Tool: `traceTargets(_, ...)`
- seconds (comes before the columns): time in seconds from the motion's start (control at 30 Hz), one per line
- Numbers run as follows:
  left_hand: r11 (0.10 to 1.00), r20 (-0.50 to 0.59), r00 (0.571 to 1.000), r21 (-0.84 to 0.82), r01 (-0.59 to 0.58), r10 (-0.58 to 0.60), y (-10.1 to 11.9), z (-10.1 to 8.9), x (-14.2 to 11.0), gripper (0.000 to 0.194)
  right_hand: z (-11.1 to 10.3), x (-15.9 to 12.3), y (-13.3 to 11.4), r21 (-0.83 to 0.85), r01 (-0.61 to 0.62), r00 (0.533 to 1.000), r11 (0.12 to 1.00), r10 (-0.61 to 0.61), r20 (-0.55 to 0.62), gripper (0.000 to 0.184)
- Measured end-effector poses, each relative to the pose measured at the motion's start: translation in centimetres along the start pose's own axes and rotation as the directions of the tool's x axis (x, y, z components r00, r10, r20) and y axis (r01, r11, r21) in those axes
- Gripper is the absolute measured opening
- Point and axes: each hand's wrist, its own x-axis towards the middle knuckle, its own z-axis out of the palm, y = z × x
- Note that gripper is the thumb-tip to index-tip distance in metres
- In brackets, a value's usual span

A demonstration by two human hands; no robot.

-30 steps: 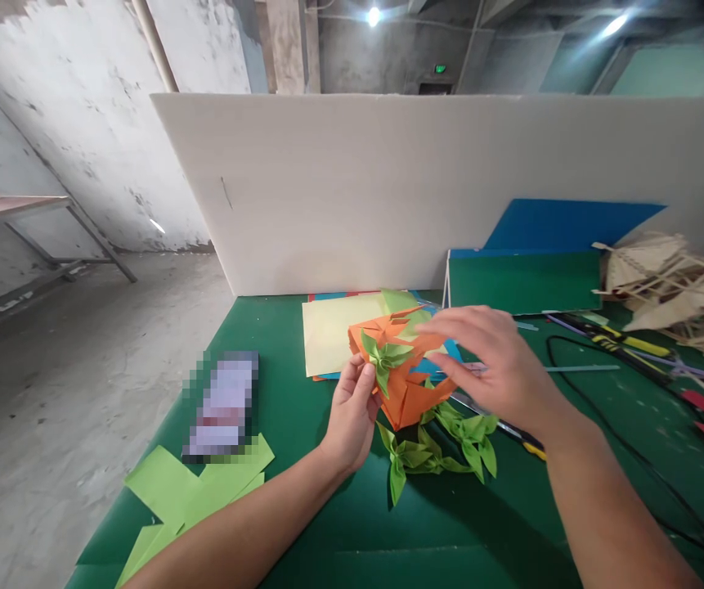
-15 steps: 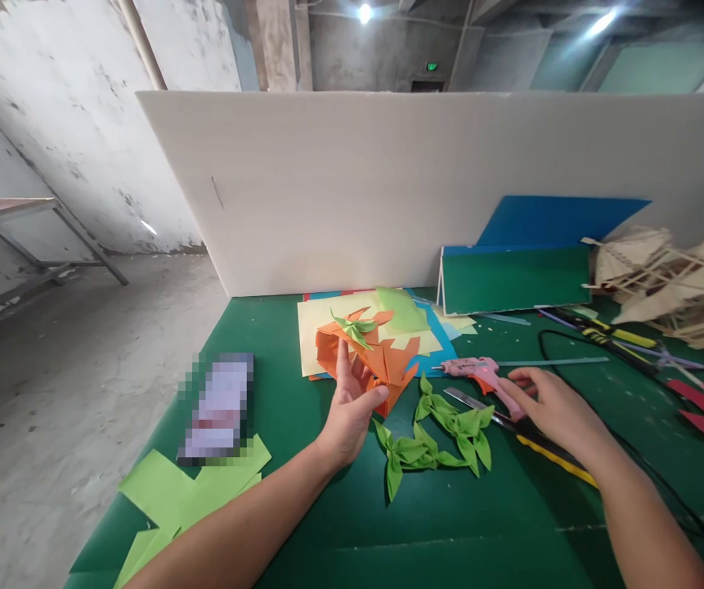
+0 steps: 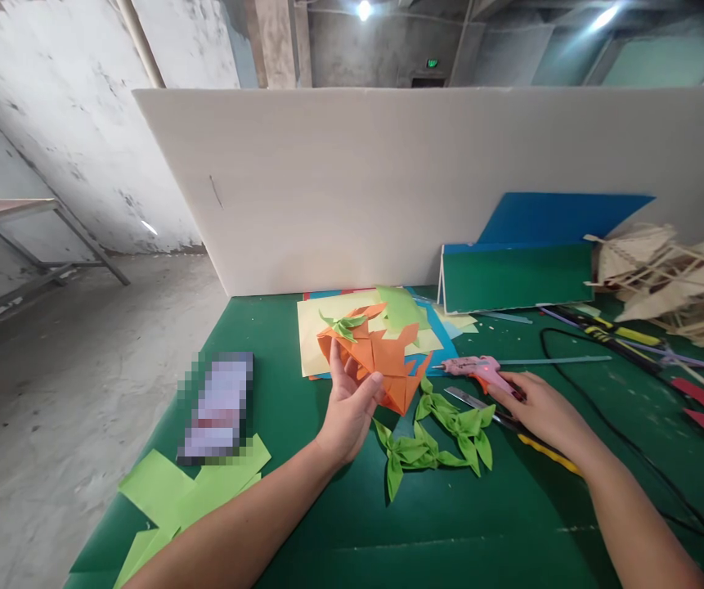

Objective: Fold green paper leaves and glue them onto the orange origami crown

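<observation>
My left hand (image 3: 352, 409) is closed on an orange folded-paper piece (image 3: 392, 368) with pointed tips, thumb on the near side. A green paper leaf cluster (image 3: 343, 325) sits on top of the orange piece. My right hand (image 3: 548, 413) is wrapped round the handle of a pink hot glue gun (image 3: 474, 366), which lies on the table with its nozzle to the left. A pale glue stick (image 3: 560, 361) sticks out of its back. Between the hands lie several joined green paper leaves (image 3: 413, 451). A utility knife (image 3: 551, 452) rests partly under my right hand.
Green paper sheets (image 3: 195, 487) and a blurred phone (image 3: 220, 409) lie at the left. Yellow paper (image 3: 311, 327) is behind the orange piece. A green board (image 3: 517, 278) leans at the back, a stick model (image 3: 670, 278) stands at right, and a black cable (image 3: 603, 421) curves across.
My right hand has moved left and closed round the glue gun's handle. My left hand has turned the orange paper piece, so more of its pointed side faces right.
</observation>
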Motion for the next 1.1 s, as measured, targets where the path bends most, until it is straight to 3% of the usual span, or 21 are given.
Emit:
traceTargets(0.17,1.000,-0.040,0.999,-0.005,0.001,-0.002,-0.2,-0.3,0.4,0.047,0.0,-0.1,0.1,0.023,-0.002,1.000,1.000,0.002,0.013,0.055)
traceTargets(0.23,1.000,-0.059,0.998,-0.016,0.000,-0.001,-0.3,-0.3,0.6,0.039,0.0,-0.1,0.0,0.028,-0.012,1.000,1.000,0.011,0.010,0.052)
traceTargets(0.47,0.999,-0.029,1.000,-0.039,-0.006,0.005,-0.7,-0.4,0.6,0.048,-1.5,-0.5,-1.2,0.077,-0.059,0.997,0.995,0.062,-0.038,0.045)
traceTargets(0.6,1.000,-0.033,0.999,-0.002,-0.004,0.004,-1.0,-0.5,0.7,0.051,-2.8,-1.5,-3.2,0.157,-0.069,0.970,0.985,0.104,-0.222,0.043)
traceTargets(0.7,0.999,-0.041,0.999,0.037,0.003,-0.002,-1.2,-0.5,0.7,0.051,-3.2,-2.4,-4.8,0.087,0.006,0.914,0.996,0.030,-0.405,0.044)
traceTargets(0.8,0.998,-0.025,1.000,0.058,-0.006,0.007,-1.4,-0.4,0.6,0.050,-2.9,-3.3,-6.4,-0.006,0.087,0.860,0.996,-0.078,-0.504,0.044)
traceTargets(0.97,0.997,0.024,1.000,0.082,-0.012,0.010,-1.9,-0.5,0.5,0.053,-1.0,-4.0,-8.6,-0.148,0.182,0.813,0.972,-0.233,-0.534,0.048)
traceTargets(1.1,0.997,0.017,1.000,0.079,-0.020,0.018,-2.2,-0.7,0.7,0.057,0.3,-3.9,-9.3,-0.317,0.279,0.731,0.906,-0.415,-0.542,0.044)
